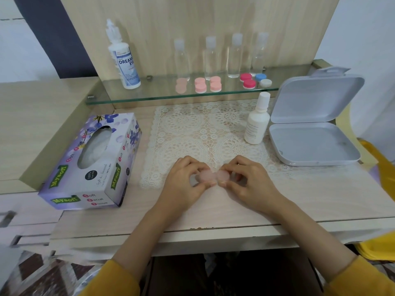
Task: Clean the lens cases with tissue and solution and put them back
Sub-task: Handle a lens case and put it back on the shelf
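My yellow sleeves (111, 280) sit closest, with both forearms reaching over the edge of the desk (213, 216). Just beyond them, my left grip (183, 180) and my right grip (248, 180) meet on one pale pink lens case (213, 176). It lies low over the near edge of the lace mat (203, 129). Each grip pinches one round cap of the case between thumb and fingertips, left on the left cap and right on the right. I can't tell whether the caps are screwed tight or already loose.

I judge this to be the start of cleaning this case: it is down from the shelf, and I hold neither tissue nor solution. The other lens cases (215, 84) stand in pairs on the glass shelf (171, 99), in front of four clear bottles (235, 56).

Next, I think, the caps need twisting off, one grip steadying the body. Then one grip must let go to pull a sheet from the tissue box (92, 163), near on my left. The small white solution bottle (256, 122) stands capped to my right, just beside the open grey box (314, 144). A larger solution bottle (124, 58) stands at the shelf's left end. Freeing a grip means setting the loose caps where they won't roll off.
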Motion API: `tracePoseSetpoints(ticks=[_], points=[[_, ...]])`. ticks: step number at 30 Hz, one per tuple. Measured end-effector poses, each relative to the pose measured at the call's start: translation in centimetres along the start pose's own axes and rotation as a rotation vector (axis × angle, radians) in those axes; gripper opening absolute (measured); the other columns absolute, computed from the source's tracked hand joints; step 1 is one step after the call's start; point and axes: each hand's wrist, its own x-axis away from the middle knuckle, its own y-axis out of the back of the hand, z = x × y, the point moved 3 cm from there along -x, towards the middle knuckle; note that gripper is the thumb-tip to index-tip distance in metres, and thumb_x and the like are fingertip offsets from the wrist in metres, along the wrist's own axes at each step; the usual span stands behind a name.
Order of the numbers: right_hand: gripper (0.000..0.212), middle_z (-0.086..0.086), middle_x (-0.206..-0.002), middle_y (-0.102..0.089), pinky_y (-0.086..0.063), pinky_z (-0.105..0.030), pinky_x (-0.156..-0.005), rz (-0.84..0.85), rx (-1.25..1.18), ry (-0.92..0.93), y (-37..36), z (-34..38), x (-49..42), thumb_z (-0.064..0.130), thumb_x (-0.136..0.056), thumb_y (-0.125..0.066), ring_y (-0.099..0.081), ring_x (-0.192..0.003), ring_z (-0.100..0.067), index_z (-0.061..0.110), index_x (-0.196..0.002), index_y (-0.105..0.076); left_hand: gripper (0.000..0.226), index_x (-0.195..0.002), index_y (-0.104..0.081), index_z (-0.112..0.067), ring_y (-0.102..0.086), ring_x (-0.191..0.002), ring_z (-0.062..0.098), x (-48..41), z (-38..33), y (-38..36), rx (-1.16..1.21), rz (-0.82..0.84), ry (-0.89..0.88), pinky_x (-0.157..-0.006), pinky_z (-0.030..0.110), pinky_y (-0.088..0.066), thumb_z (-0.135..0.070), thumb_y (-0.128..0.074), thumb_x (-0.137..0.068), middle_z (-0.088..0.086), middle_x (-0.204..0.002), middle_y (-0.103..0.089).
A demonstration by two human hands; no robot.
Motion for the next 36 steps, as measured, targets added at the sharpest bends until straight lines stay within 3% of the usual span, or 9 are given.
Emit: tracePoseSetpoints(ticks=[4, 7, 10, 15, 18, 21, 25, 31, 36], points=[[0.03, 0.005, -0.08, -0.056, -0.042, -0.024, -0.061, 0.004, 0.001, -0.017, 0.0, 0.0, 0.0, 0.029, -0.069, -0.064, -0.052, -0.063, -0.014, 0.014, -0.093, -0.072, 0.034, -0.089, -0.069, -0.021, -0.05, -0.08, 0.008, 0.1, 0.4, 1.3, 0.014, -0.004, 0.071, -0.077, 0.017, -0.038, -0.041, -0.076, -0.063, -0.01, -0.086, -0.057], [0.031, 0.004, -0.08, -0.057, -0.041, -0.022, -0.061, 0.001, 0.009, -0.015, 0.0, 0.0, -0.1, 0.028, -0.069, -0.064, -0.052, -0.064, -0.015, 0.013, -0.095, -0.072, 0.031, -0.091, -0.069, -0.021, -0.049, -0.086, 0.011, 0.6, 1.5, 1.9, -0.064, 0.007, 0.116, -0.079, 0.014, -0.034, -0.029, -0.081, -0.064, -0.016, -0.085, -0.053], [0.032, 0.004, -0.081, -0.056, -0.04, -0.02, -0.062, 0.005, 0.015, -0.021, 0.0, 0.0, -0.1, 0.029, -0.069, -0.063, -0.052, -0.064, -0.014, 0.013, -0.095, -0.072, 0.038, -0.093, -0.07, -0.022, -0.048, -0.091, 0.01, 1.0, 2.0, 2.0, -0.085, -0.002, 0.117, -0.082, 0.014, -0.033, -0.039, -0.081, -0.061, -0.02, -0.085, -0.052], [0.032, 0.006, -0.08, -0.055, -0.037, -0.015, -0.062, -0.004, 0.024, -0.027, 0.0, 0.1, -0.1, 0.03, -0.069, -0.064, -0.051, -0.064, -0.009, 0.014, -0.096, -0.071, 0.066, -0.104, -0.068, -0.03, -0.044, -0.094, 0.004, 0.7, 1.4, 1.4, -0.083, 0.058, 0.086, -0.092, 0.029, -0.034, -0.069, -0.052, -0.053, -0.024, -0.09, -0.049], [0.027, 0.007, -0.08, -0.055, -0.036, -0.013, -0.062, -0.006, 0.028, -0.029, 0.1, 0.2, -0.1, 0.028, -0.071, -0.068, -0.05, -0.064, -0.005, 0.015, -0.094, -0.071, 0.06, -0.101, -0.069, -0.033, -0.041, -0.09, -0.002, 0.0, 1.0, 0.7, -0.047, 0.085, 0.079, -0.092, 0.031, -0.034, -0.069, -0.052, -0.056, -0.025, -0.087, -0.05], [0.026, 0.01, -0.076, -0.053, -0.036, -0.01, -0.06, -0.01, 0.039, -0.038, 0.1, 0.4, -0.1, 0.031, -0.068, -0.071, -0.05, -0.063, -0.004, 0.016, -0.09, -0.072, 0.049, -0.094, -0.072, -0.028, -0.045, -0.089, 0.005, -0.5, 0.7, 0.2, -0.054, 0.073, 0.069, -0.09, 0.035, -0.037, -0.059, -0.061, -0.058, -0.025, -0.083, -0.05], [0.023, 0.016, -0.074, -0.05, -0.034, -0.011, -0.061, -0.019, 0.065, -0.08, 0.2, 0.5, -0.5, 0.03, -0.066, -0.079, -0.047, -0.063, 0.0, 0.017, -0.08, -0.068, 0.058, -0.09, -0.073, -0.027, -0.048, -0.089, 0.011, -0.5, 0.7, 0.2, -0.056, 0.059, 0.051, -0.087, 0.034, -0.038, -0.068, -0.05, -0.056, -0.017, -0.086, -0.056], [0.022, 0.001, -0.074, -0.056, -0.04, -0.023, -0.062, 0.025, 0.133, -0.047, 0.1, 1.1, -1.1, 0.021, -0.069, -0.077, -0.05, -0.067, -0.014, 0.005, -0.076, -0.064, 0.053, -0.086, -0.074, -0.026, -0.046, -0.084, 0.006, -0.5, 0.8, 0.1, -0.051, 0.056, 0.03, -0.083, 0.038, -0.041, -0.064, -0.05, -0.058, -0.019, -0.084, -0.055], [0.013, 0.002, -0.078, -0.059, -0.044, -0.022, -0.063, 0.13, 0.074, 0.038, 0.6, 1.1, -1.2, 0.007, -0.069, -0.073, -0.054, -0.068, -0.013, 0.009, -0.081, -0.069, 0.047, -0.087, -0.074, -0.025, -0.047, -0.083, 0.007, -0.5, 0.9, 0.0, -0.042, 0.039, 0.008, -0.083, 0.041, -0.042, -0.059, -0.057, -0.059, -0.019, -0.082, -0.055]])
